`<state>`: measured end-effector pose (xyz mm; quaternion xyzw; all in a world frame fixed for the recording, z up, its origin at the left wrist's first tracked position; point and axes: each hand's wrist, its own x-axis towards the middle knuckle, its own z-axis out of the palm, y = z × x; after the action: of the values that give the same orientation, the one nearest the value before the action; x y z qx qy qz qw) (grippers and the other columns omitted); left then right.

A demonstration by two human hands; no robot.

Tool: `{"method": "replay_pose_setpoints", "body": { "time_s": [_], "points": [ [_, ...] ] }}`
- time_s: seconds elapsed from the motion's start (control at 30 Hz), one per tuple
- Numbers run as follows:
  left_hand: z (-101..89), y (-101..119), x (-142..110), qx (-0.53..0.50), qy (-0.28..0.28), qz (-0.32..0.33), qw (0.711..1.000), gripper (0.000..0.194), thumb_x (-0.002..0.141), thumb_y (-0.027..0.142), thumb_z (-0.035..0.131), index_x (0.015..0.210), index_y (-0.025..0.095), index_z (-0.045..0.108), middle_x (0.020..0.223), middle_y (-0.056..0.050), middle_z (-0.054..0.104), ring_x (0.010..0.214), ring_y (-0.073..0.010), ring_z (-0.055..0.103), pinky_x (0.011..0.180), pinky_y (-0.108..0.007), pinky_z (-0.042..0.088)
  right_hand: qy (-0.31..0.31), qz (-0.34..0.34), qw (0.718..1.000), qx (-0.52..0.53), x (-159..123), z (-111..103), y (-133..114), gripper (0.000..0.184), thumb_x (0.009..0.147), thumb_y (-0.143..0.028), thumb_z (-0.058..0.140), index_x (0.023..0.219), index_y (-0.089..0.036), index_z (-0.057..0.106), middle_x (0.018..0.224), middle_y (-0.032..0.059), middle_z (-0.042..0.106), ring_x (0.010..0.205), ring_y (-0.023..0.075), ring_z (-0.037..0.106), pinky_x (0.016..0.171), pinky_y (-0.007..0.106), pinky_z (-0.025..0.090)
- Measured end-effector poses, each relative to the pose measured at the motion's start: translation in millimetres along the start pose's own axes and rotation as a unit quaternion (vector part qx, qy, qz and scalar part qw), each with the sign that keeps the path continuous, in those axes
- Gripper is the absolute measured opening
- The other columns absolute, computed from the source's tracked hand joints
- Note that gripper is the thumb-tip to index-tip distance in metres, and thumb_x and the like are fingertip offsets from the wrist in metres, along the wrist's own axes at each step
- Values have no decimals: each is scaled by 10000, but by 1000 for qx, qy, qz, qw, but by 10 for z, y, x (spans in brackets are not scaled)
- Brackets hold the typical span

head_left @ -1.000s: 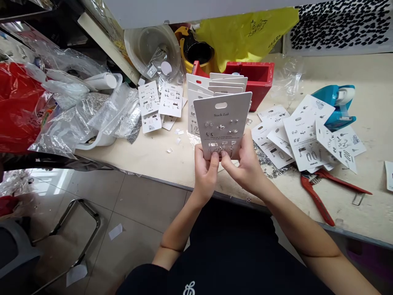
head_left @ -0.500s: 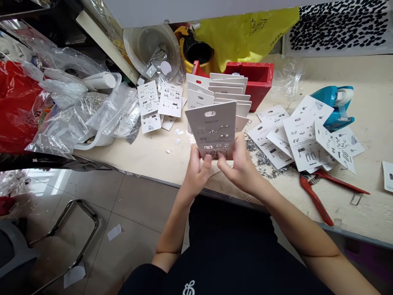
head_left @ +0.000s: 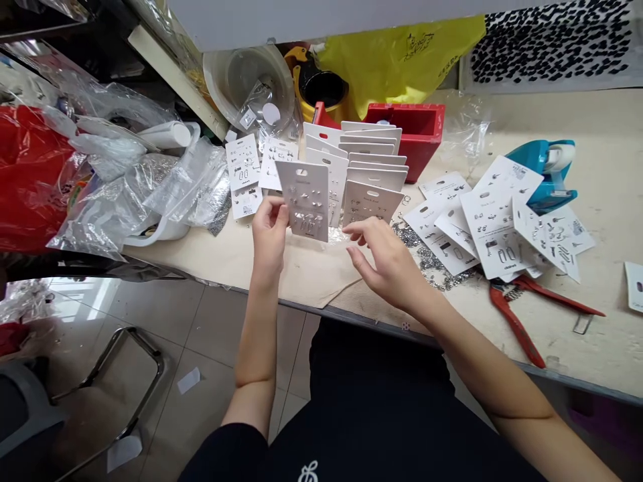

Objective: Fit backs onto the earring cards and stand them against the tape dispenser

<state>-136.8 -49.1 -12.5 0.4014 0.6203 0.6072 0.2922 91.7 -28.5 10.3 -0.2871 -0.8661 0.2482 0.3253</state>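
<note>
My left hand (head_left: pixel 270 227) is closed on the left edge of a white earring card (head_left: pixel 302 191), which it holds upright with its printed, studded side toward me. My right hand (head_left: pixel 384 258) is empty, its thumb and fingers apart. Its fingertips are just in front of the foremost standing earring card (head_left: pixel 372 201); whether they touch it I cannot tell. Behind that card, several more upright cards (head_left: pixel 376 175) stand in two rows. Loose small metal pieces (head_left: pixel 436 264) lie to the right of my right hand.
Loose earring cards (head_left: pixel 497 234) overlap at the right, with red-handled pliers (head_left: pixel 515 321) below and a blue tape dispenser (head_left: pixel 545 174) behind. A red holder (head_left: pixel 424 137) stands behind the rows. More cards (head_left: pixel 244 164) and clear plastic bags (head_left: pixel 151 181) lie left.
My hands have moved apart. The left has carried the earring card leftward; the right has let go of it and opened, staying near the standing cards.
</note>
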Motion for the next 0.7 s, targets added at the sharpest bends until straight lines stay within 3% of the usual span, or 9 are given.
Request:
{"method": "replay_pose_setpoints", "body": {
  "time_s": [0.07,0.23,0.37,0.47,0.53,0.63,0.7],
  "points": [
    [60,-51,145,22,-23,-11,999,386,817,552,766,834,198,614,765,16,549,670,-92,505,636,-207,453,5,-6,1000,-15,4,-6,16,192,1016,-171,437,1085,-101,602,977,118,651,869,207,564,783,344,491],
    [193,-155,255,99,-32,-11,994,65,895,214,684,871,200,626,868,-1,624,818,-108,591,759,-216,475,-7,-21,999,-37,-6,33,16,212,1010,-144,428,1011,-104,636,935,109,662,850,212,539,756,340,485],
    [165,-123,193,151,-25,-8,988,80,888,164,664,950,200,629,952,-23,651,878,-128,618,779,-237,488,-30,-28,998,-54,-14,49,1,220,1006,-136,429,988,-106,645,926,107,665,825,210,523,730,337,481],
    [27,-36,229,192,1,8,981,152,884,149,659,1013,206,599,986,-29,639,891,-139,612,785,-256,490,-39,-29,997,-66,-24,44,-5,218,994,-114,434,988,-100,652,927,111,665,810,208,511,708,334,469],
    [-121,17,316,255,48,45,965,214,876,81,612,1042,209,573,1034,-38,616,927,-155,607,831,-287,499,-41,-30,996,-73,-31,45,-6,215,986,-103,440,991,-96,655,926,110,664,804,208,504,702,334,462],
    [-378,33,489,341,140,87,926,402,770,-101,475,1037,193,539,1185,-92,537,1136,-222,543,1049,-406,445,-42,-32,995,-82,-36,59,-3,208,971,-84,452,986,-89,659,918,106,660,791,204,495,695,333,453],
    [-524,-9,601,390,144,66,907,527,679,-152,475,1088,175,532,1259,-129,488,1269,-282,457,1146,-495,348,-42,-33,995,-87,-35,72,2,205,961,-69,458,979,-85,661,911,105,658,781,200,491,684,328,445]
  ]
}}
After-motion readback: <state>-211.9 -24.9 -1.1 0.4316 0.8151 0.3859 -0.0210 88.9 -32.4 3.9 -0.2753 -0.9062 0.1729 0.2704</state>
